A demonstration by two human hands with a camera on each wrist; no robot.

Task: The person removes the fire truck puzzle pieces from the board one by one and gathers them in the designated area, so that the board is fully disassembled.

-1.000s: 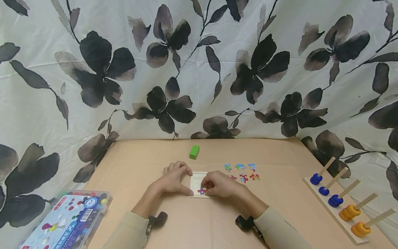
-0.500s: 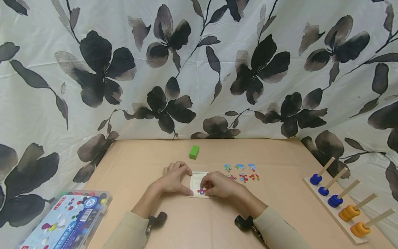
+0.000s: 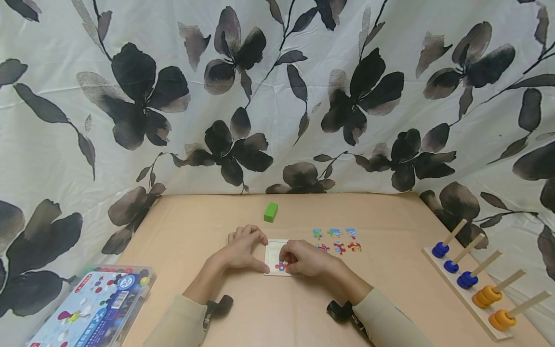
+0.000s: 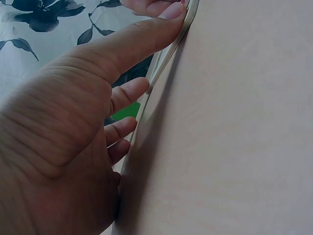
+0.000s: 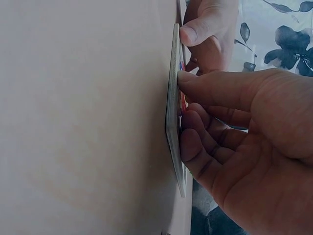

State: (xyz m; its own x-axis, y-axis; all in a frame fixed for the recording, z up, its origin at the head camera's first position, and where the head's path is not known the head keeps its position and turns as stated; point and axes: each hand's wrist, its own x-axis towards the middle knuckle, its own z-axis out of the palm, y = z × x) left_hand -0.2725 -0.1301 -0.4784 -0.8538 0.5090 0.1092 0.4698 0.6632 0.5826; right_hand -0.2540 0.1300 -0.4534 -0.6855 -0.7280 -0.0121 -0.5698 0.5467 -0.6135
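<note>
A small white puzzle frame lies flat on the table between the hands. My left hand rests along its left edge, with the thumb at the near corner and the fingertips at the far one. In the right wrist view the left thumb touches the frame's rim. My right hand bends over the frame's right part and pinches a jigsaw piece, red and blue-purple, inside the near side. Its fingers hide much of that piece and whatever lies under them.
Several loose jigsaw pieces lie in two rows right of the frame. A green block stands behind it. A peg board with blue and orange rings is at right, a plastic case at front left. A floral cloth hangs behind.
Almost nothing differs. My right fingers shift only very slightly over the jigsaw piece, and the left hand stays still at the frame's edge.
</note>
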